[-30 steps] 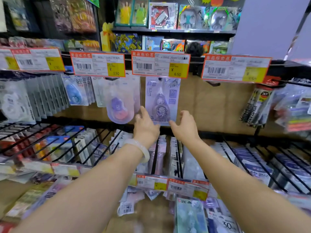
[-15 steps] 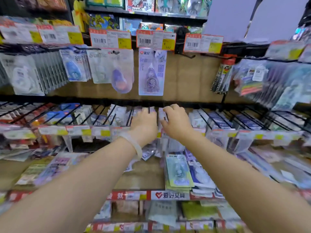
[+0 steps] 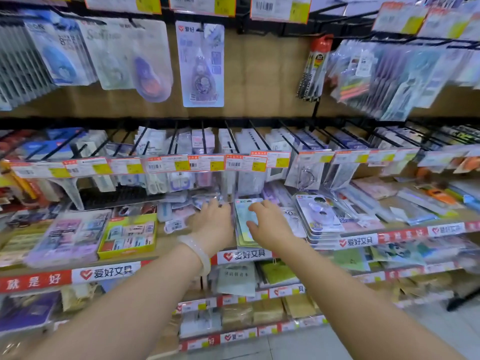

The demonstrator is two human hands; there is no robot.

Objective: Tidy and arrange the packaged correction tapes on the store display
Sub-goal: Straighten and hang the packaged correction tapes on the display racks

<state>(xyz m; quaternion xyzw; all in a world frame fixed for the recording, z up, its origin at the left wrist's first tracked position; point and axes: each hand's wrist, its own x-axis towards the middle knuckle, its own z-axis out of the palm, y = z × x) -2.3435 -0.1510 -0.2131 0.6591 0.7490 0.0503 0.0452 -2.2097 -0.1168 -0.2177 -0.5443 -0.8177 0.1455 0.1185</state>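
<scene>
head view, hands: both are down at the flat shelf (image 3: 166, 246) under the row of pegs. The left hand (image 3: 215, 220) has its fingers reaching out fairly straight into the loose packs at the back, and I can't tell if it's pinching anything. The right hand (image 3: 268, 226) has its fingers curled onto the top of a light blue carded correction tape (image 3: 244, 216), thumb at the card's lower edge, so it looks like a grip.

head view, task stuff: that blue card tops a small stack at the shelf's front edge, just beside a stack of blister-packed tapes (image 3: 320, 216) on its right. More hang on the lower pegs (image 3: 233, 141) and the upper ones, like the tall purple card (image 3: 200, 64).

step, my guess: squaring up the flat stacks, early days, since there's a jumble of loose packs (image 3: 181, 206) to the left.

how I'd do it: hold the card by its edges, not the plastic bubble, slide it flush with the stack below, faces up and the same way round. Use the left hand to corral the loose ones before stacking. Watch the front lip, since slick cards slide off.

shelf: wood-look board with a red and white brand strip (image 3: 244, 254) along the front and price tags (image 3: 207, 163) clipped above.

room: a shop aisle with packed stationery shelves all around, a yellow-edged box (image 3: 128, 236) on the left and pale floor at the bottom right. It's pretty blurry at the edges.
</scene>
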